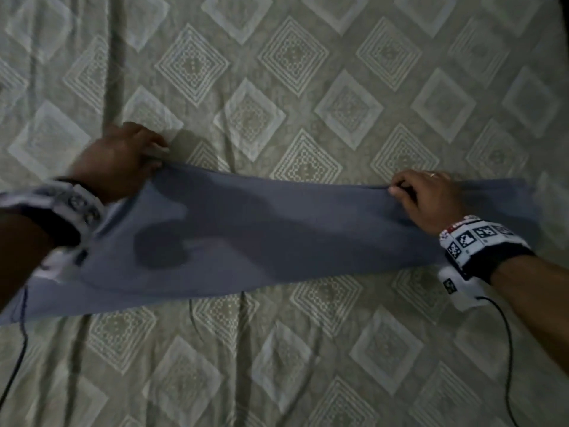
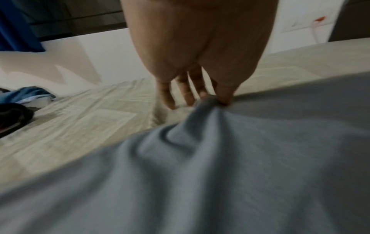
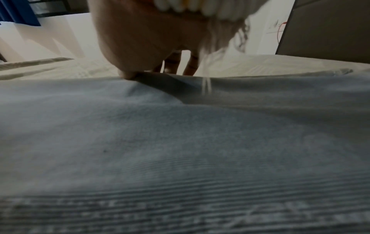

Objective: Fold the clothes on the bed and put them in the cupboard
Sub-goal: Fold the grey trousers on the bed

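Note:
A grey-blue garment (image 1: 261, 232) lies as a long band across the bed (image 1: 308, 87), stretched from left to right. My left hand (image 1: 129, 158) pinches its far edge near the left end; in the left wrist view the thumb and a finger of that hand (image 2: 218, 99) bunch the cloth (image 2: 220, 158) into a peak. My right hand (image 1: 421, 195) pinches the same far edge near the right end. In the right wrist view the thumb of the right hand (image 3: 132, 74) presses the hem of the garment (image 3: 160, 142) against the fingers behind it.
The bedspread carries a pale diamond pattern and some creases. A heap of other clothes (image 2: 22, 102), blue and dark, lies further off on the bed. A blue curtain (image 2: 18, 26) hangs by the wall. Black cables (image 1: 508, 349) trail from both wrists over the bed.

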